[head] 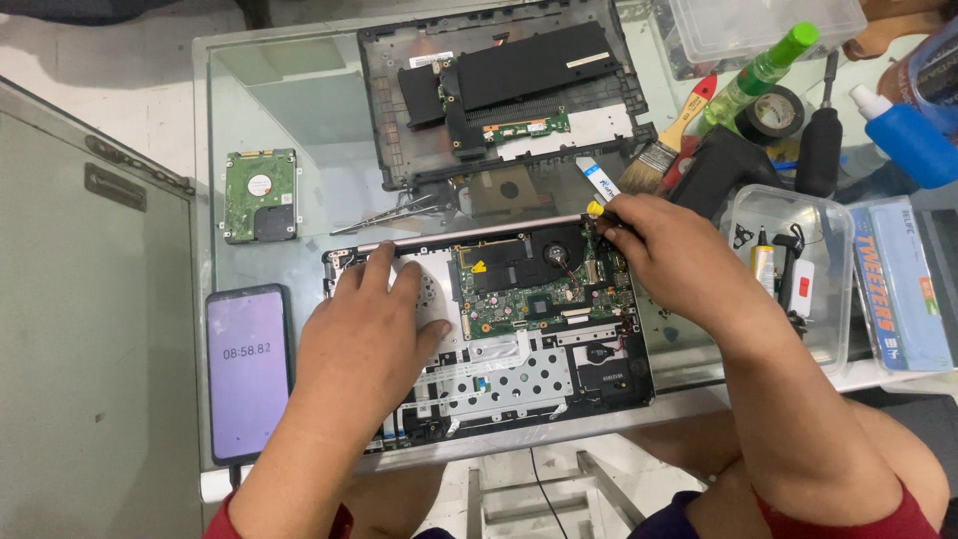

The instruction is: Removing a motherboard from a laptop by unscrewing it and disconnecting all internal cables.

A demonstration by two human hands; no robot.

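Left hand (371, 329) is lying flat, fingers spread, palm down; right hand (667, 248) is curling into a tight grip, wrist bent inward.

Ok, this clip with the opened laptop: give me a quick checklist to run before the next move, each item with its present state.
1. Left hand steadying the laptop base: ok, it lies flat on the left part.
2. Right hand gripping the yellow-tipped screwdriver: ok.
3. Screwdriver tip seated on a screw: cannot tell, the hand hides it.
4. Green mainboard and fan exposed: ok, nothing lies on them.
5. Removed bottom cover out of the way: ok, behind the base.
6. Hard drive and tweezers off the work area: ok, on the glass table.
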